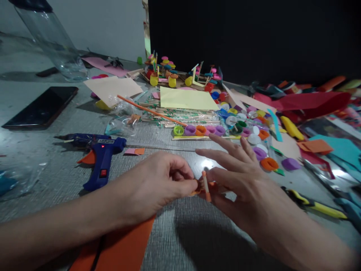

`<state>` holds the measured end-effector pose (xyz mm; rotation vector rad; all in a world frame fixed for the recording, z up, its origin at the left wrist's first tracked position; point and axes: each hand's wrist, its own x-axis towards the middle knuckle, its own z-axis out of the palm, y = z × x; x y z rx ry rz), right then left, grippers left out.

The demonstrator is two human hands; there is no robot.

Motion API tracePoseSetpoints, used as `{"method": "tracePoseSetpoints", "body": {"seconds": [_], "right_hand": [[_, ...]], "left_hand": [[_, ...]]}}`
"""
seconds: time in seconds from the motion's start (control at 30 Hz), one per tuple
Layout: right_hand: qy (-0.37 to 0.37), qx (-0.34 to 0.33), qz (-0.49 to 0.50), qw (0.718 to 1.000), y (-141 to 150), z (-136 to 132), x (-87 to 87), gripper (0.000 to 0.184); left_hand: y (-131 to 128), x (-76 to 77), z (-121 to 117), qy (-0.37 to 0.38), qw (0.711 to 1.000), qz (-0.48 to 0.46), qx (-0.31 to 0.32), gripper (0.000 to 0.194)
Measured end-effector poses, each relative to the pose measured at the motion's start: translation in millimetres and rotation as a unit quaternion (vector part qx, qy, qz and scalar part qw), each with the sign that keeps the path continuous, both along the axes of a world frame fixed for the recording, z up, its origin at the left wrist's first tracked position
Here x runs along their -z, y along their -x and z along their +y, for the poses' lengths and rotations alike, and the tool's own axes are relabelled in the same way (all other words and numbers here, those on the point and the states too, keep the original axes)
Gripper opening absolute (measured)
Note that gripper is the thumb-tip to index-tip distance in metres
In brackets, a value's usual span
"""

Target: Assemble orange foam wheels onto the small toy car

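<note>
My left hand is closed, thumb and fingertips pinching a small orange craft piece at the middle of the table. My right hand meets it from the other side; its thumb and index finger pinch the piece while the other fingers are stretched out. A short pale stick with orange ends stands across the piece, by the right fingertips. Much of the piece is hidden behind the fingers. Below my left forearm lies an orange paper sheet. A blue glue gun with its red light lit rests on its side to the left.
Bottle caps in a row, a bag of wooden sticks and a yellow paper lie ahead. A phone and a glass bottle are at left. To the right are a yellow cutter and coloured papers.
</note>
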<state>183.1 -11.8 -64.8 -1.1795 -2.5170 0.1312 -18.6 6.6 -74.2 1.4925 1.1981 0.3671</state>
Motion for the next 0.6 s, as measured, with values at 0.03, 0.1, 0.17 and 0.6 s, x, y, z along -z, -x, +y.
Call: {"method": "tracePoseSetpoints", "body": {"seconds": [0.03,0.1,0.17,0.6], "right_hand": [[0.002,-0.001,0.002,1.0,0.0,0.1,-0.1,0.024],[0.007,-0.003,0.004,1.0,0.2,0.3,-0.3,0.024],[0.008,-0.004,0.007,1.0,0.5,0.4,-0.3,0.024],[0.006,0.004,0.014,1.0,2.7,0.6,0.7,0.025]], "left_hand": [[-0.2,1.3,0.1,-0.003,1.0,0.0,0.003,0.022],[-0.6,3.4,-0.3,-0.013,1.0,-0.003,0.004,0.023],[-0.8,3.7,-1.5,-0.026,1.0,-0.003,-0.001,0.021],[0.9,-0.2,-2.7,-0.038,0.999,0.021,0.002,0.023]]}}
